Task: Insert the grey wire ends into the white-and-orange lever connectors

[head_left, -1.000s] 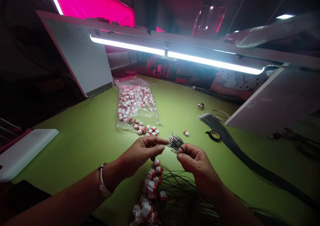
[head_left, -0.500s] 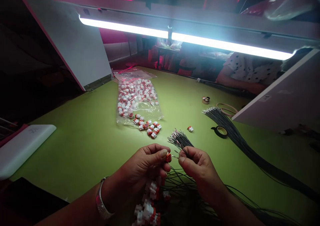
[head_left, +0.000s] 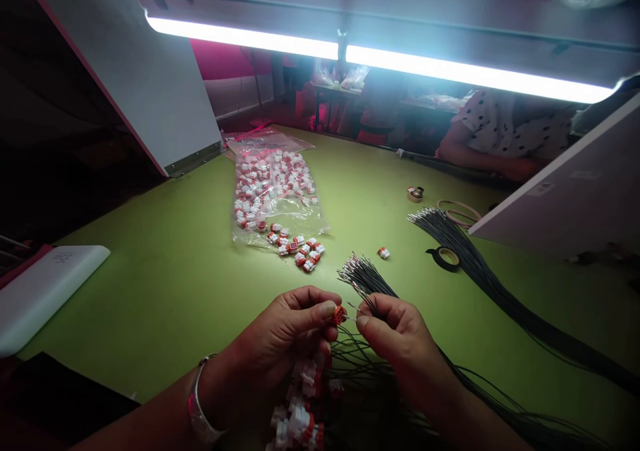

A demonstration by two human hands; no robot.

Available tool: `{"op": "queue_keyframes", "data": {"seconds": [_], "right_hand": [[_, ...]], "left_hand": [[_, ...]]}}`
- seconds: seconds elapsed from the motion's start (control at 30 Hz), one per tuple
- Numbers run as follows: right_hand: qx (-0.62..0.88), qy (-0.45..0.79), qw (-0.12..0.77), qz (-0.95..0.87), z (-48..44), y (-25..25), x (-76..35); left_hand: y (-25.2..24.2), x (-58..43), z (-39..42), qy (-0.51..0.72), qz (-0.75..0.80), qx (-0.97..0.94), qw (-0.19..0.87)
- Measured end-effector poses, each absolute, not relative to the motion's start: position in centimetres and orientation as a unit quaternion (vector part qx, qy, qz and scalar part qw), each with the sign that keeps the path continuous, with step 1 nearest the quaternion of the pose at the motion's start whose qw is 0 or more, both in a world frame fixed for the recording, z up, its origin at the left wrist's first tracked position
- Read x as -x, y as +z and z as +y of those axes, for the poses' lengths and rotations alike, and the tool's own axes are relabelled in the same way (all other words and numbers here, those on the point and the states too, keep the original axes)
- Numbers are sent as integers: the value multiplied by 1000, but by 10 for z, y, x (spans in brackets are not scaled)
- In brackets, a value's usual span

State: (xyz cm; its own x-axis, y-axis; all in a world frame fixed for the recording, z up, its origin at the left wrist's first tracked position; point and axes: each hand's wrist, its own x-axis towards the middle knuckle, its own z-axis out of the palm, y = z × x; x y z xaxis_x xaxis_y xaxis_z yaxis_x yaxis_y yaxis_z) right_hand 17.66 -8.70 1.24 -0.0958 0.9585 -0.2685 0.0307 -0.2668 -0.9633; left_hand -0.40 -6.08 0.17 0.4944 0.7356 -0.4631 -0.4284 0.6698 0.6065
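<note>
My left hand [head_left: 300, 324] is closed around a small orange connector housing [head_left: 339, 314], its holed face turned to the right. Between the thumb and fingers of my right hand [head_left: 395, 328] is a thin black wire with a bare metal terminal [head_left: 351, 318], whose tip is at the housing's face; whether it is inside a hole I cannot tell. A bunch of black wires [head_left: 367, 274] with metal ends lies just beyond my right fingers. Below my left hand hang several white and orange connectors [head_left: 300, 418], with wires trailing from them.
A clear bag of connectors [head_left: 275, 184] lies at the back, loose connectors [head_left: 309, 254] before it. One connector [head_left: 383, 253] sits apart. To the right are a long wire bundle [head_left: 475, 271], black tape [head_left: 447, 258] and tan rings [head_left: 457, 213]. A person [head_left: 500, 138] sits beyond the table.
The gap between my hands' pieces has closed: the wire terminal now reaches the connector housing. The housing has turned a little, showing more of its holed face. The view has shifted slightly.
</note>
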Motion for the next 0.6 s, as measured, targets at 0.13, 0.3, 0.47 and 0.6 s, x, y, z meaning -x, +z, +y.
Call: {"op": "queue_keyframes", "data": {"seconds": [0.13, 0.3, 0.47, 0.6], "right_hand": [[541, 592, 393, -450, -88, 15, -175], [532, 609, 388, -441, -89, 15, -175], [534, 601, 381, -456, -90, 11, -176], [525, 603, 382, -464, -90, 5, -171]], "left_hand": [[0, 5, -62, 356, 374, -235, 824], [0, 5, -65, 378, 394, -299, 783], [-1, 3, -67, 394, 377, -357, 758], [-9, 4, -75, 388, 356, -358, 771]]}}
